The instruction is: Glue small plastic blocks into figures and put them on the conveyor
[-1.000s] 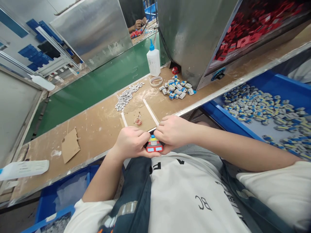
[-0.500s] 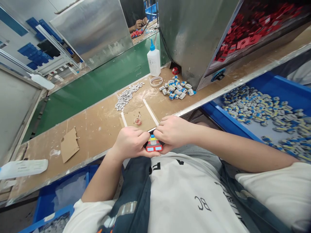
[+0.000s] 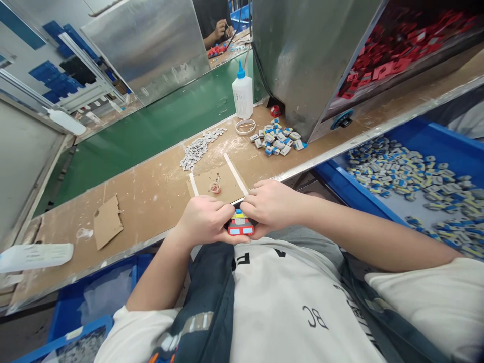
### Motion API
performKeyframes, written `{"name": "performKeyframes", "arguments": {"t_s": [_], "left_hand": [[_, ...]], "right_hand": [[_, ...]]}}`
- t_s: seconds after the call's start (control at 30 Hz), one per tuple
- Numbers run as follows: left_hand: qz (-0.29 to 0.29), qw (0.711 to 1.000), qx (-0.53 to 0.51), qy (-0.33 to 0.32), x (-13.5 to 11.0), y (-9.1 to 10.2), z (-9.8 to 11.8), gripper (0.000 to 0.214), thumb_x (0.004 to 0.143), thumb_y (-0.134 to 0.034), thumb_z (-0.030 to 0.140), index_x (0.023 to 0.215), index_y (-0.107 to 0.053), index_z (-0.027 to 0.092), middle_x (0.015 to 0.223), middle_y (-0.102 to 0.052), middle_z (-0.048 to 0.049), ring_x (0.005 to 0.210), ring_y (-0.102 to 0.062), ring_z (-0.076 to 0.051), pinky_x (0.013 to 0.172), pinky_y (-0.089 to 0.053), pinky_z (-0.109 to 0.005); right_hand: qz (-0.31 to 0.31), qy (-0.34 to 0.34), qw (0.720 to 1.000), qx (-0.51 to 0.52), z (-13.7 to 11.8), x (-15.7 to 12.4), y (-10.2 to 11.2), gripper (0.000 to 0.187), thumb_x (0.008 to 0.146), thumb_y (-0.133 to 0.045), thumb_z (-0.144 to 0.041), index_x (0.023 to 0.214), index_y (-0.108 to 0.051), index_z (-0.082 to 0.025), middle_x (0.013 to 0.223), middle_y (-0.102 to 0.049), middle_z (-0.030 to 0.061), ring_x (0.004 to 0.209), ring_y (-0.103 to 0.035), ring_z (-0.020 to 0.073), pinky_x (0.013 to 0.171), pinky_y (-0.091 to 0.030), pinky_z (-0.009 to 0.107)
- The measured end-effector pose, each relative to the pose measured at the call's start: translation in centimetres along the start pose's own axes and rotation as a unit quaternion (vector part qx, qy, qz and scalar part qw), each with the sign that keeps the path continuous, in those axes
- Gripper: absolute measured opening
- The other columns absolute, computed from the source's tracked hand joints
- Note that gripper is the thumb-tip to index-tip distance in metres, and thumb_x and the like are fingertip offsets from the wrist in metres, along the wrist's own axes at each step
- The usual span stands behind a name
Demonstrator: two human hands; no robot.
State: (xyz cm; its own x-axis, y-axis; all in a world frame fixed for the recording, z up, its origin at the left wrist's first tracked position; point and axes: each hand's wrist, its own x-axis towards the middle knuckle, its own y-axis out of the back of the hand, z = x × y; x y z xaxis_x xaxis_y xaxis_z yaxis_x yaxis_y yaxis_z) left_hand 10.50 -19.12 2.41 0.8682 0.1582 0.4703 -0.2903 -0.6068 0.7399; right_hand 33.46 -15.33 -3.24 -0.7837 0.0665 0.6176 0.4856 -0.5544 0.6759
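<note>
Between my two hands, close to my body at the bench edge, is a small plastic toy piece (image 3: 240, 227) in red, yellow, blue and grey, with two light-blue windows on its front. My left hand (image 3: 206, 219) grips its left side, thumb below and fingers curled on top. From the other side my right hand (image 3: 270, 206) presses on it with bent fingers. The fingers cover much of its sides and rear. Just beyond the hands, a small clear cup (image 3: 215, 187) with reddish contents stands on a cardboard mat (image 3: 206, 182) edged with white strips.
Small grey parts (image 3: 198, 150) and blue-yellow-grey pieces (image 3: 278, 137) lie in heaps on the bench. Behind them stand a blue-capped bottle (image 3: 242, 96) and a tape ring (image 3: 245, 127). A metal housing holds red parts (image 3: 401, 53); a blue bin (image 3: 366, 194) sits right. Across, a co-worker's hands (image 3: 223, 30) work.
The toy piece and both my hands stay almost in place. The view has shifted slightly, and the co-worker's hand across the belt has lifted.
</note>
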Motion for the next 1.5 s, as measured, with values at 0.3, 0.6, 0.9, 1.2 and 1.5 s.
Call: {"name": "performKeyframes", "arguments": {"t_s": [0.3,0.6,0.9,1.2,1.5], "left_hand": [[0.083,0.99,-0.005,0.114,-0.1,-0.2,1.1,0.065,0.095,-0.057,0.082,0.085,-0.06,0.017,0.071,-0.063,-0.003,0.063,-0.056,-0.017,0.061,-0.04,-0.034],[0.153,0.894,-0.385,0.173,0.0,-2.1,1.9,0.061,0.093,-0.082,0.046,0.146,-0.062,0.025,0.156,-0.058,-0.0155,0.147,-0.056,-0.029,0.123,-0.046,-0.047],[0.173,0.844,-0.4,0.311,-0.2,-2.2,2.2,0.054,0.093,-0.083,0.038,0.14,-0.062,0.02,0.133,-0.072,-0.0111,0.118,-0.072,-0.023,0.106,-0.057,-0.036],[0.159,0.959,-0.129,0.198,0.3,-0.7,1.2,0.049,0.1,-0.074,0.036,0.144,-0.057,0.02,0.117,-0.068,-0.0086,0.098,-0.07,-0.019,0.085,-0.058,-0.03],[0.061,0.982,0.004,0.179,1.4,0.4,1.8,0.067,0.093,-0.078,0.021,0.146,-0.038,0.011,0.113,-0.069,-0.0113,0.094,-0.074,-0.028,0.074,-0.061,-0.036]], "right_hand": [[0.084,-0.043,0.993,0.07,0.5,-0.1,-0.7,0.059,0.103,-0.046,-0.068,0.08,-0.053,-0.014,0.072,-0.06,0.0041,0.066,-0.047,0.0119,0.068,-0.021,0.029],[0.148,-0.103,0.937,0.298,-0.2,0.1,-2.3,0.044,0.108,-0.049,-0.055,0.119,-0.058,-0.013,0.11,-0.07,0.0109,0.098,-0.066,0.0166,0.082,-0.051,0.027],[0.047,-0.213,0.927,0.306,0.0,-1.0,-0.2,0.045,0.098,-0.07,-0.044,0.133,-0.058,-0.018,0.118,-0.068,0.0074,0.101,-0.065,0.0146,0.086,-0.053,0.027],[0.152,-0.193,0.939,0.241,-0.4,-0.9,1.0,0.044,0.1,-0.069,-0.035,0.137,-0.052,-0.02,0.108,-0.061,0.0046,0.096,-0.059,0.0095,0.084,-0.053,0.023],[0.11,-0.136,0.974,0.145,-1.1,1.3,3.2,0.047,0.102,-0.068,-0.033,0.141,-0.049,-0.016,0.117,-0.069,0.0079,0.101,-0.07,0.0142,0.084,-0.06,0.026]]}}
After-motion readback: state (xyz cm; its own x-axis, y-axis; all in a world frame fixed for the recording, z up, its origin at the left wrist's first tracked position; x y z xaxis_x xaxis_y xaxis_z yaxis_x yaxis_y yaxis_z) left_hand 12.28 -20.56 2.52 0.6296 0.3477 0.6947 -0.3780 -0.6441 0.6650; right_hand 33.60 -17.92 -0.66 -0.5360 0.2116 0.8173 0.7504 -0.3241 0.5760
